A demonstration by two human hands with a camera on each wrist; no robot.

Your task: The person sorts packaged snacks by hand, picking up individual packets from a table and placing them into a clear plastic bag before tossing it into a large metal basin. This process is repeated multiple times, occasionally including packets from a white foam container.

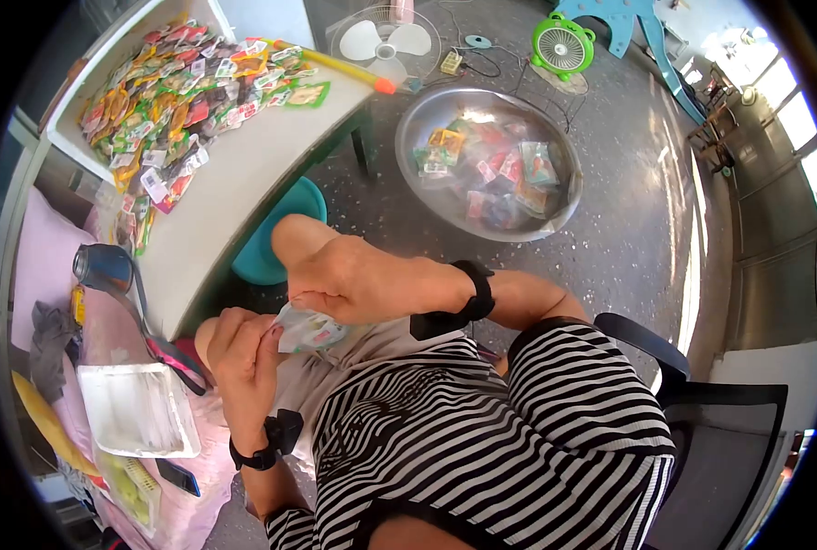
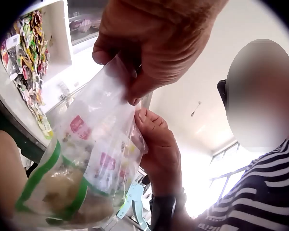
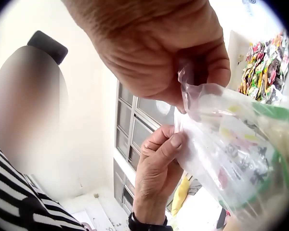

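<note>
A clear plastic bag [image 1: 309,332] with green bands and small pink prints hangs between my two hands over the lap. Pale, brownish contents show at the bottom of the bag [image 2: 77,192] in the left wrist view. My left hand [image 1: 242,365] pinches one side of its upper edge between thumb and fingers. Opposite it, my right hand [image 1: 363,278] grips the other side, its fingertips partly hidden in the head view. In the right wrist view, the film of the bag [image 3: 221,144] is stretched and wrinkled close to both sets of fingertips.
Colourful small packets [image 1: 184,87] spill from a white bin onto the table [image 1: 271,137] at left. A metal basin [image 1: 408,174] holding packets stands on the floor ahead. Beneath the table is a teal basin [image 1: 266,252]. A white tray [image 1: 138,412] and phone [image 1: 178,477] lie at left.
</note>
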